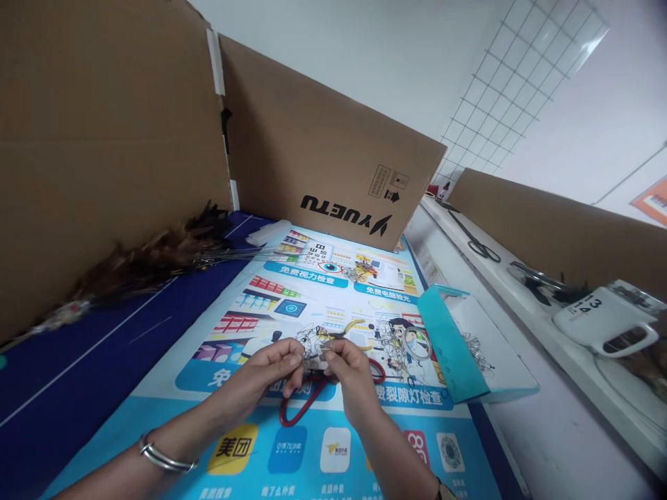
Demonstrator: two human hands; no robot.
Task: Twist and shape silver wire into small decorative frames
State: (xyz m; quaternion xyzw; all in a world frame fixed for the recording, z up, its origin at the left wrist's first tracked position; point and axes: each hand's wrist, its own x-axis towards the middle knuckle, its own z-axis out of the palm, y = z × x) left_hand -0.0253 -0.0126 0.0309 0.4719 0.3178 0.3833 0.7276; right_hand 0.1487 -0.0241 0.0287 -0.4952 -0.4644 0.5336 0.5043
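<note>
My left hand (274, 368) and my right hand (350, 371) meet over a printed blue poster (292, 444) on the table. Both pinch a small piece of thin silver wire (317, 351) between their fingertips. A silver bangle (159, 455) is on my left wrist. Under my hands lie red-handled pliers (302, 406), and yellow-handled pliers (354, 326) lie just beyond. Loose bent wire pieces (388, 344) are scattered on the poster to the right.
A teal-and-white box (469, 347) holding wire bits lies at the right. Brown feathers on wire stems (156, 253) lie at the left. Cardboard sheets (323, 173) wall in the table. On the white ledge lie scissors (479, 243) and a white mug (604, 319).
</note>
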